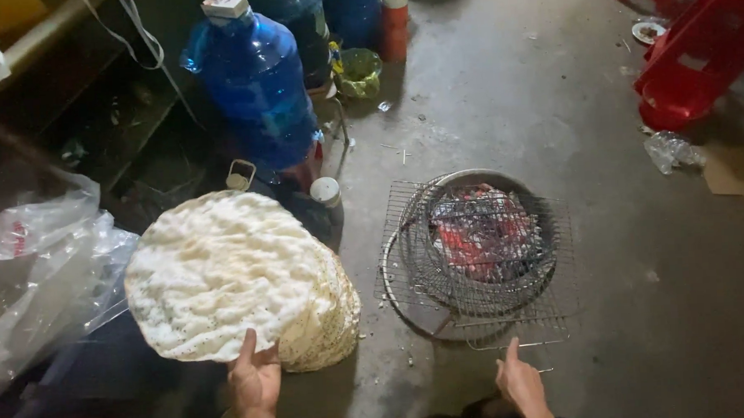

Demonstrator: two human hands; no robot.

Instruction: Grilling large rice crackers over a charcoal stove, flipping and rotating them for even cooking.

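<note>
left hand (254, 381) gripping puffed rice cracker (216, 270), right hand (522, 384) touching grill rack (474, 259)

It is dim in here, the light weak and cool, falling mostly on the concrete floor (501, 95) at upper centre, which shows a pale sheen. The corners sink into near black, above all the shelf (92, 112) at upper left. The glowing coals (478, 234) give a small red-orange glow that does not spread far. The puffed white cracker (216, 274) is the brightest thing, slightly washed out. Glare streaks the clear plastic bags (31, 257). Everything looks soft and grainy; the edges bend outward a little.
</note>
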